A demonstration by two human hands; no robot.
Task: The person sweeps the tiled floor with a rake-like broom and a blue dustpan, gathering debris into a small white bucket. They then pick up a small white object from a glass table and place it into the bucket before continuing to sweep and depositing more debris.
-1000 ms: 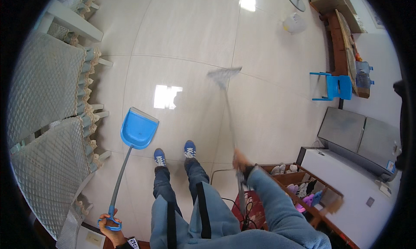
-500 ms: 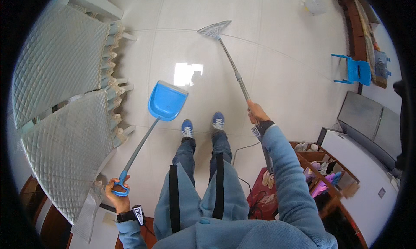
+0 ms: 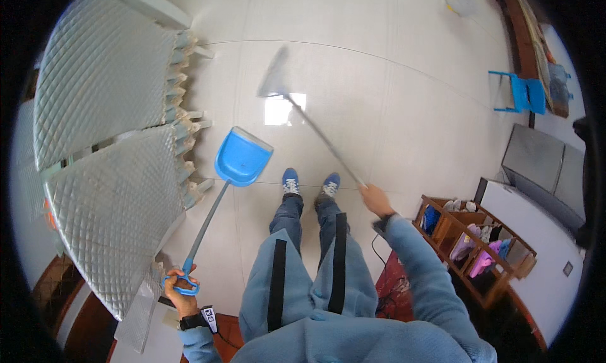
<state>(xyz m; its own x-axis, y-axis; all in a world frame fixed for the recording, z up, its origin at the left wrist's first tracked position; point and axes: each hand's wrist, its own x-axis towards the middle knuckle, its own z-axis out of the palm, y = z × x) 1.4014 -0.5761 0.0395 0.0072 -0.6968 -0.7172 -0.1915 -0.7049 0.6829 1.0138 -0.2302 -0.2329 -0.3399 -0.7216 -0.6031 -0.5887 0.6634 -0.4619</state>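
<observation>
At lower left, my left hand grips the looped end of a blue dustpan's grey handle. The dustpan lies on the pale floor in front of my left shoe, its wide lip turned away from me. My right hand is wrapped round the grey pole of a broom. That pole slants up and left to the broom head, which is smeared by motion, near a bright reflection on the tiles. Broom head and dustpan are apart.
Quilted covers drape furniture along the left, with white legs jutting out. A blue chair stands at far right, below a whitish translucent bag. A wooden shoe rack and a red mat with a cable are at lower right.
The broom head has swept left and toward me, nearer the dustpan. My right hand has lowered slightly. The dustpan has stayed nearly in place while the view shifted a little.
</observation>
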